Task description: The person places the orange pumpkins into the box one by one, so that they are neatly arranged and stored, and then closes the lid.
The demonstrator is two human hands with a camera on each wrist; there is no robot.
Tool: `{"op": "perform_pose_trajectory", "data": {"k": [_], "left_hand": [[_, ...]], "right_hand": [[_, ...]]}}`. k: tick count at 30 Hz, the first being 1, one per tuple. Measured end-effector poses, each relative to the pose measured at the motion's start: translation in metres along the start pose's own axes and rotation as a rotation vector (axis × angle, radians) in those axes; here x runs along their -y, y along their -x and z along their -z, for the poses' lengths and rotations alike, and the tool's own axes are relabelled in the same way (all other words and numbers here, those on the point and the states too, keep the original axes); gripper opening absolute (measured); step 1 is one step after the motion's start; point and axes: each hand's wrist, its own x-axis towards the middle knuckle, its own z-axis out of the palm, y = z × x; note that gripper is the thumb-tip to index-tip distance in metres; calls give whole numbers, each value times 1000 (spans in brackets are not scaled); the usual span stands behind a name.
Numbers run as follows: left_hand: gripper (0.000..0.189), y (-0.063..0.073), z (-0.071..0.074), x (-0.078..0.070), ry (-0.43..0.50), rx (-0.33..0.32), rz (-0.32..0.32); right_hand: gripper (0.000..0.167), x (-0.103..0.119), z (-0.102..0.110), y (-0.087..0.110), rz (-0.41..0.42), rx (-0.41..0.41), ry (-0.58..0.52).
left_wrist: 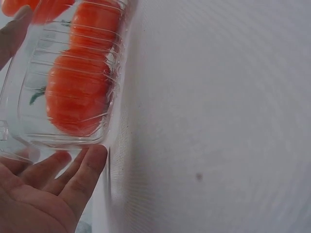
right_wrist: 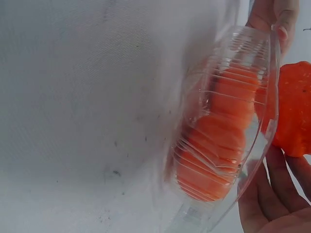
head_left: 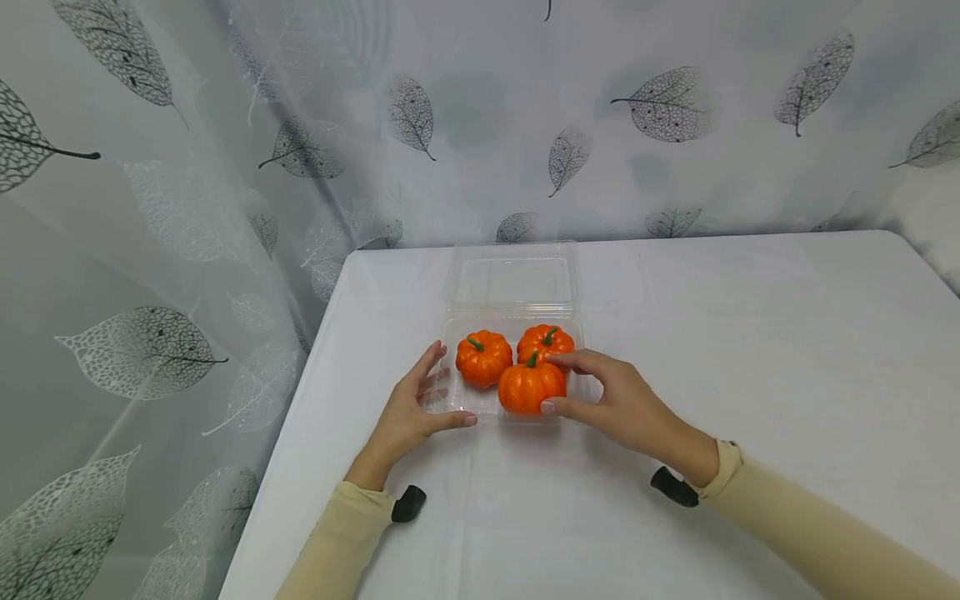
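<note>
With 12 o'clock pointing away from the person, a ribbed orange toy pumpkin (head_left: pixel 532 392) with a green stem sits at 9 o'clock from the right hand (head_left: pixel 617 398), directly in its grip. That grip is clamped on the pumpkin, the thumb on its lower right side and a fingertip near its upper right. The right wrist view shows this pumpkin raised past the rim of a clear plastic clamshell container (head_left: pixel 480 405), over its near part.

Two more orange pumpkins lie in the container: the left-rear pumpkin (head_left: pixel 483 360) at 10 o'clock from the held one, the right-rear pumpkin (head_left: pixel 546 340) close to its 12 o'clock. The hinged lid (head_left: pixel 514 280) lies back at 12 o'clock.

At the container's 8 o'clock, the left hand (head_left: pixel 408 417) keeps its grip apart, thumb and fingers spread about the near-left corner, fingertips touching the plastic. The container rests on the white-covered table (head_left: pixel 750 375); a leaf-patterned curtain (head_left: pixel 487 125) hangs at 12 o'clock.
</note>
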Motion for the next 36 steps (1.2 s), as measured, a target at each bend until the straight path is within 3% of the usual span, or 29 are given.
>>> {"op": "perform_pose_trajectory", "data": {"k": [10, 20, 30, 36], "left_hand": [[119, -1, 0, 2, 17, 0, -1], [121, -1, -1, 0, 37, 6, 8], [119, -1, -1, 1, 19, 0, -5], [120, -1, -1, 1, 13, 2, -8]], "right_hand": [[67, -9, -8, -6, 83, -40, 179], [58, -13, -17, -10, 129, -76, 346], [57, -15, -20, -13, 221, -78, 418], [60, -17, -21, -15, 225, -69, 446]]}}
